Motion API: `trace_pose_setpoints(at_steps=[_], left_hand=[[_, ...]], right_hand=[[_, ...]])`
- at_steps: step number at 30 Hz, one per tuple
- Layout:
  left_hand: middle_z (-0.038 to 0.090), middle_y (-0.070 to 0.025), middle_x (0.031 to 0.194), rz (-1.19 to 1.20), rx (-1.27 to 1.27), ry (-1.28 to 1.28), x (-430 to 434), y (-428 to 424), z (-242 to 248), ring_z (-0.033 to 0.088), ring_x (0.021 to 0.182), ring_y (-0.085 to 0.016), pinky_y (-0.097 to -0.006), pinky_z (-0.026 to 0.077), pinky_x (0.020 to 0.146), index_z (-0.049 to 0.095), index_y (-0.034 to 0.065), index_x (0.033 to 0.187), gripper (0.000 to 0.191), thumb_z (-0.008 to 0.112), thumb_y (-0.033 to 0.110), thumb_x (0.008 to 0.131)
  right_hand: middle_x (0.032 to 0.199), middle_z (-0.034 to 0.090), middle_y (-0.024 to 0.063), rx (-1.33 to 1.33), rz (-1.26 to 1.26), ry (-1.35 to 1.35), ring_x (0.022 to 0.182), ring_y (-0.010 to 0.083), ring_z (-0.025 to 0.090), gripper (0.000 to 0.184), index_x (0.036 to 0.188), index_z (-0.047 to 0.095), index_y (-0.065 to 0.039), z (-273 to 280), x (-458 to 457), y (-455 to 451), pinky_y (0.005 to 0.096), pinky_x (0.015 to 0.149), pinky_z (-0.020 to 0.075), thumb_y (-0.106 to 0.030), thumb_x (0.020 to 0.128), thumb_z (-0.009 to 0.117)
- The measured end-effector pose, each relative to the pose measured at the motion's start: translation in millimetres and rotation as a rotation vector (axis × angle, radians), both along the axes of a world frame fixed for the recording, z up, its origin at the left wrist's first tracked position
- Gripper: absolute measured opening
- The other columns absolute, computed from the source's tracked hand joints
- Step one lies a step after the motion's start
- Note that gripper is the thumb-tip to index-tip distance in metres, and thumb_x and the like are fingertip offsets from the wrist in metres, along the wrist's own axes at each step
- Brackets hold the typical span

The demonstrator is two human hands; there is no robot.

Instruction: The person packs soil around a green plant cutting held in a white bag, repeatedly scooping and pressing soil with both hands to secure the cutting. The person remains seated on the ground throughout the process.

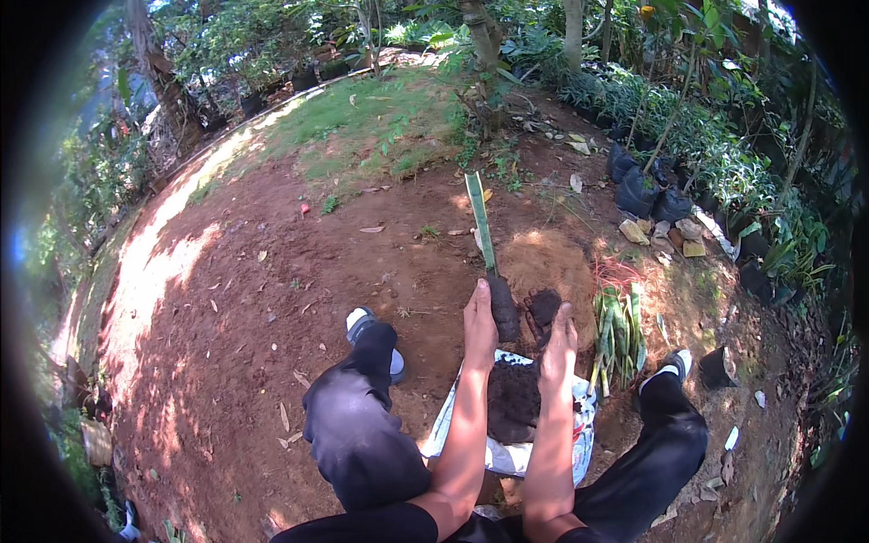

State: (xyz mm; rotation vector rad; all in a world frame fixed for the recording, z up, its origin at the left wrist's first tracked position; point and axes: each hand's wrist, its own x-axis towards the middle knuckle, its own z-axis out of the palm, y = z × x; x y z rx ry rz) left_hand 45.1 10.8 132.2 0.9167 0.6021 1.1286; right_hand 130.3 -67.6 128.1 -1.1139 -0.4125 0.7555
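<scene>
My left hand (481,326) holds a clump of dark soil (503,309) from which a striped snake plant leaf cutting (480,217) stands upright. Beside it, my right hand (557,339) is cupped, with a loose lump of dark soil (544,307) on its fingers. Beneath both forearms lies a white plastic sack (506,458) with dark potting soil (512,400) on it. A heap of brown coconut fibre (546,261) is just beyond my hands. To its right lie several cut snake plant leaves (618,332), with thin red string (614,271) at their far end.
A small black pot or bag (718,368) lies beside my right foot. Stones (634,232) and black plastic plant bags (636,191) stand at the upper right, before a row of plants. A thin tree trunk (482,34) rises beyond the grass patch (380,122).
</scene>
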Motion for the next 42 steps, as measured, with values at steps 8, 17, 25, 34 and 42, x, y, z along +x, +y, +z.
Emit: trace_pose_setpoints(at_steps=[8,17,25,34,42], left_hand=[[0.060,-0.0018,0.088,0.037,0.068,0.006,9.2,-1.7,-8.3,0.055,0.077,-0.009,-0.0251,0.046,0.069,0.060,0.0019,0.106,0.041,0.046,0.040,0.103],[0.062,-0.0035,0.091,0.173,0.216,0.148,14.7,-7.3,-5.9,0.054,0.084,-0.010,-0.0282,0.047,0.075,0.060,0.0003,0.105,0.035,0.064,0.033,0.095],[0.065,-0.0047,0.097,0.113,0.122,0.086,4.7,-2.4,-1.4,0.060,0.086,-0.010,-0.0257,0.049,0.078,0.062,-0.0013,0.110,0.039,0.079,0.012,0.078],[0.059,-0.0102,0.118,-0.102,0.319,0.064,13.2,-9.2,-14.6,0.057,0.108,-0.016,-0.0297,0.044,0.094,0.061,-0.0039,0.120,0.056,0.078,0.033,0.082],[0.043,-0.0172,0.140,0.411,0.186,-0.166,41.1,-31.5,-24.6,0.046,0.127,-0.028,-0.0392,0.034,0.108,0.034,-0.0044,0.142,0.073,0.041,0.054,0.099]], right_hand=[[0.142,0.048,0.0200,-0.035,0.064,-0.321,0.134,0.0267,0.043,0.067,0.139,0.043,0.007,5.6,-13.7,-4.9,0.0359,0.114,0.0280,-0.050,0.103,0.034],[0.130,0.054,0.0284,0.009,-0.032,-0.651,0.122,0.0417,0.052,0.047,0.132,0.048,0.008,3.9,-35.5,7.5,0.0430,0.104,0.0390,-0.027,0.103,0.038],[0.146,0.040,0.0197,0.123,0.137,-0.269,0.136,0.0289,0.039,0.063,0.145,0.032,0.004,4.6,-28.4,-1.1,0.0388,0.114,0.0277,-0.044,0.105,0.029],[0.148,0.040,0.0156,0.152,0.090,-0.020,0.133,0.0243,0.043,0.069,0.144,0.037,0.003,-4.1,23.2,25.9,0.0357,0.112,0.0312,-0.050,0.100,0.044],[0.089,0.071,0.0083,0.011,0.307,-0.229,0.081,0.0146,0.066,0.030,0.099,0.067,0.004,17.0,6.5,13.2,0.0282,0.078,0.0515,-0.013,0.079,0.081]])
